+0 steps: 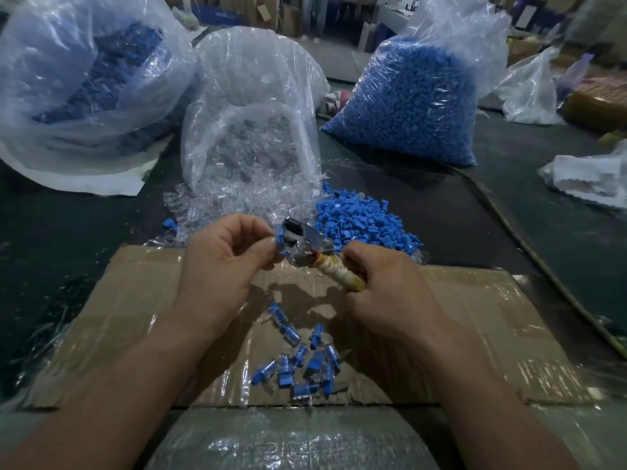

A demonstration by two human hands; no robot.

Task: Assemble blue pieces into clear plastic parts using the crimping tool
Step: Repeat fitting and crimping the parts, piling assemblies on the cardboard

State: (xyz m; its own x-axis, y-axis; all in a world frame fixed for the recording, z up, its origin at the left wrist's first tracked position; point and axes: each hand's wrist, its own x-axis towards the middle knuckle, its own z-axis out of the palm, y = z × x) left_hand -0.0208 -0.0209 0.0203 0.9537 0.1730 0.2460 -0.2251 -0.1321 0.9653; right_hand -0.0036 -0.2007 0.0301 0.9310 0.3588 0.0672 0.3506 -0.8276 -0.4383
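My right hand (383, 286) grips the wrapped yellow-white handles of the metal crimping tool (305, 242). My left hand (224, 256) pinches a blue piece in a clear part (280, 238) against the tool's jaws. Behind the tool lies a loose heap of blue pieces (363, 225), and to its left a spill of clear plastic parts (217, 205) from an open bag. Several assembled blue-and-clear pieces (302, 361) lie on the taped cardboard below my hands.
A cardboard sheet (492, 327) covers the dark table. At the back stand a full bag of blue pieces (414, 96), a clear bag of clear parts (251, 96) and a large bag (84, 79) at the left. A cable (529, 252) runs along the right.
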